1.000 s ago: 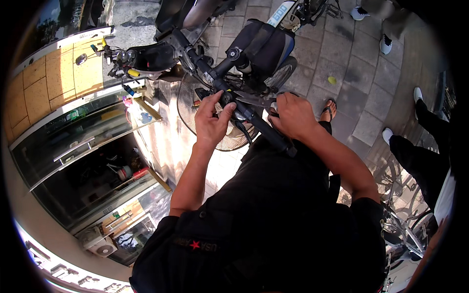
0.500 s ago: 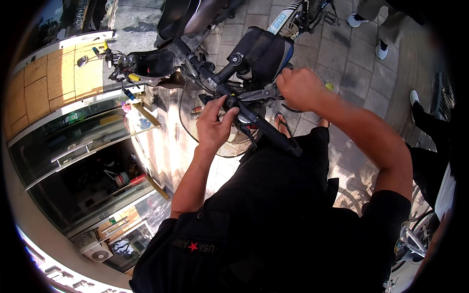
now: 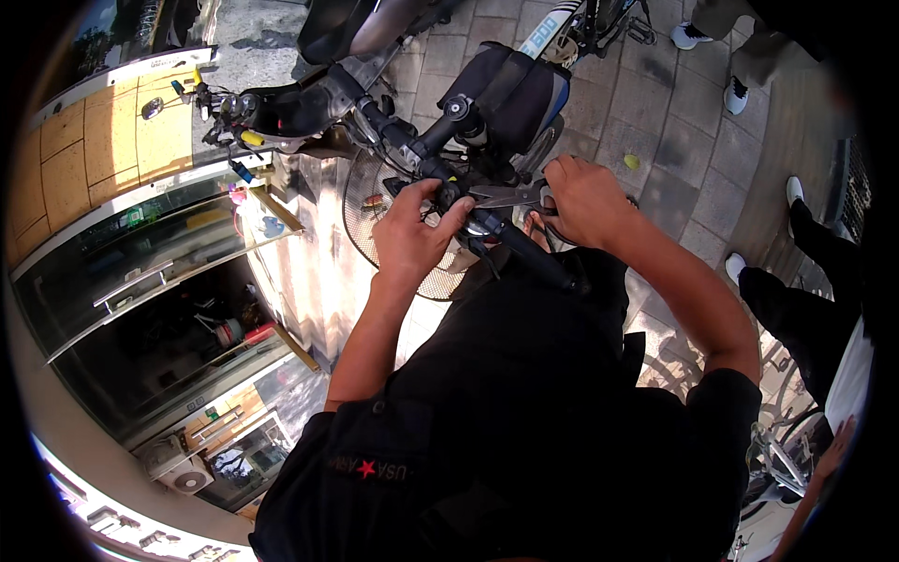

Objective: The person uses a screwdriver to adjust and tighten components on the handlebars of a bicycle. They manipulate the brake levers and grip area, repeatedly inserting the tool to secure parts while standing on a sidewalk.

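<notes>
A bicycle's black handlebar [image 3: 524, 251] runs diagonally in front of my body. My left hand [image 3: 409, 234] is at the bar, thumb and forefinger closed about a small round black fitting [image 3: 450, 194] mounted there. My right hand [image 3: 588, 199] is closed round the handles of a pair of scissors [image 3: 507, 196]. Their grey metal blades point left, with the tips close to the fitting and my left thumb. Whether the blades touch anything, I cannot tell. Below my left hand hangs a black brake lever [image 3: 484, 259]. A wire-mesh basket [image 3: 361, 225] is under the bar's far side.
A black bag [image 3: 508, 94] sits on the bicycle's frame, beyond the stem. A parked scooter [image 3: 281, 112] stands at the upper left, near a shop doorway [image 3: 178, 347]. People's shoes [image 3: 737, 96] show on the paving at right, and another bicycle [image 3: 782, 459] is at lower right.
My right hand has come down and slightly right, and the scissors' blades have swung nearer the fitting. The left hand stays at the bar. At right, another person's second shoe has come into view.
</notes>
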### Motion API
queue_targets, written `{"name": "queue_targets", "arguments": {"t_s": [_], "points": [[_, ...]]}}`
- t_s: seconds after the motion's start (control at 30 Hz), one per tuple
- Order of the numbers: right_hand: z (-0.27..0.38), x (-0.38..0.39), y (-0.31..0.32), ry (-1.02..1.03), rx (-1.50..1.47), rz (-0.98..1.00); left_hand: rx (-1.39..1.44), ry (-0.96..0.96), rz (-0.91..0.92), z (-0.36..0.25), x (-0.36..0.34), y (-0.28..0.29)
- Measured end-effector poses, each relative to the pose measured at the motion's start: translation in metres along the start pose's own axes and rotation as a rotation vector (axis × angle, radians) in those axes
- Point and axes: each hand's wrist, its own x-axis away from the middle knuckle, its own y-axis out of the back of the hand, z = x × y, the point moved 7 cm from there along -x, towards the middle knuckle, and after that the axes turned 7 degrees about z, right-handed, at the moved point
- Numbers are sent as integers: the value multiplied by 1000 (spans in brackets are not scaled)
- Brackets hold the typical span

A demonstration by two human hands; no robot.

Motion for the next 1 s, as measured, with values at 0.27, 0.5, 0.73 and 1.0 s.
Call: {"name": "queue_targets", "arguments": {"t_s": [0.27, 0.5, 0.73, 1.0], "points": [[6, 8, 13, -26, -43, -99, -48, -107, -32, -5, -7, -2], [-24, 26, 17, -172, -39, -86, -25, -13, 49, 1, -10, 2], [-7, 9, 14, -75, -76, -162, -114, 17, 72, -12, -12, 6], [1, 6, 0, -82, -109, -144, -53, -90, 12, -6, -16, 3]]}}
